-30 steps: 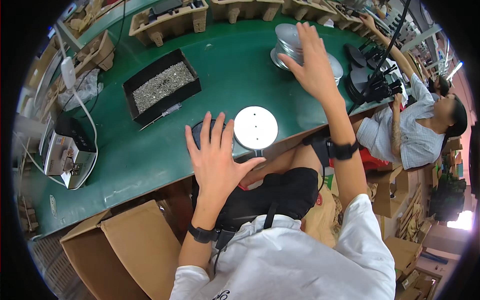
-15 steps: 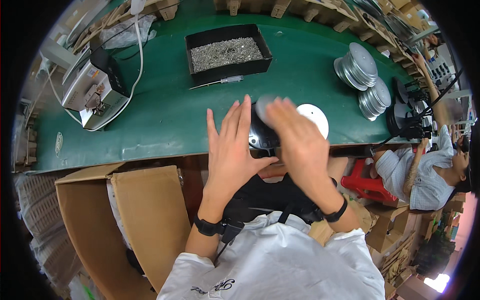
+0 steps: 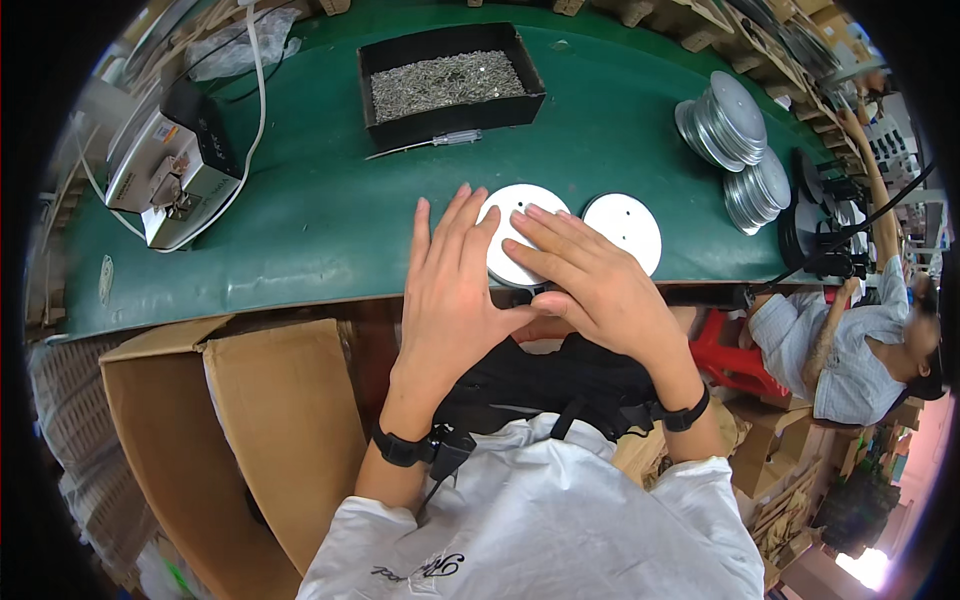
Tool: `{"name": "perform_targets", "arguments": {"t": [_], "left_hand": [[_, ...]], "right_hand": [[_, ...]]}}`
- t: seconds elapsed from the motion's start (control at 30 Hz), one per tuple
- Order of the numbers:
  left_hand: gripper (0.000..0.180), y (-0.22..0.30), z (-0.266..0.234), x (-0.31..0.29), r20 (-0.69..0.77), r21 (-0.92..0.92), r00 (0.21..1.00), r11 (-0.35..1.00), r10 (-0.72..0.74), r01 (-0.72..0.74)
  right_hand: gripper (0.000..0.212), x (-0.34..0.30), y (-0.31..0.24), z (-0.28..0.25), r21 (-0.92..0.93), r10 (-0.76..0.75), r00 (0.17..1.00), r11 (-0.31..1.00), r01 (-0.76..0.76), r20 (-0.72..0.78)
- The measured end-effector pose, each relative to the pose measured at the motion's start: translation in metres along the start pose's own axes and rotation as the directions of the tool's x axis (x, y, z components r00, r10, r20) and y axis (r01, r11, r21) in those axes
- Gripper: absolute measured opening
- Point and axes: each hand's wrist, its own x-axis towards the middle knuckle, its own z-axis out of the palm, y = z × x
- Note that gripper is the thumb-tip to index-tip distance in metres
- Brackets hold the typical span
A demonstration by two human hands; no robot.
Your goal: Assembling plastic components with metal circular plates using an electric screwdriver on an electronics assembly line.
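Observation:
In front of me at the table's near edge lies a white round metal disc with small holes, over a black base whose edge shows below it. My right hand rests flat on the disc, fingers stretched out. Along the disc's left side stands my left hand, its fingers straight and its thumb pointing toward the right hand. A second white disc with small holes and a dark rim lies just to the right.
A black box full of small metal screws stands farther back, a screwdriver before it. Stacked silver discs and black parts are at right. A printed box with a cable stands left; an open carton is below. A person sits at right.
The blurred disc in my right hand has come down over the black base, its white face up. My right hand has flattened onto it; my left hand stays beside it.

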Motion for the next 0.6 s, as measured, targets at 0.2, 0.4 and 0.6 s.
{"name": "perform_targets", "arguments": {"t": [0.2, 0.4, 0.6], "left_hand": [[0.089, -0.003, 0.002, -0.001, -0.01, -0.025, 1.0, 1.0, 0.019, -0.019], [0.089, -0.001, 0.001, -0.002, -0.002, 0.029, 0.999, 0.998, 0.047, -0.047], [0.092, -0.002, -0.001, -0.001, 0.01, 0.015, 0.999, 0.999, 0.049, -0.049]], "right_hand": [[0.065, -0.001, -0.007, 0.006, -0.1, -0.02, 1.0, 0.995, 0.018, -0.019], [0.08, -0.002, 0.011, 0.001, -0.137, -0.058, 0.995, 0.988, 0.069, 0.084], [0.067, -0.01, 0.029, -0.024, -0.143, -0.072, 0.995, 0.986, 0.082, 0.073]]}}
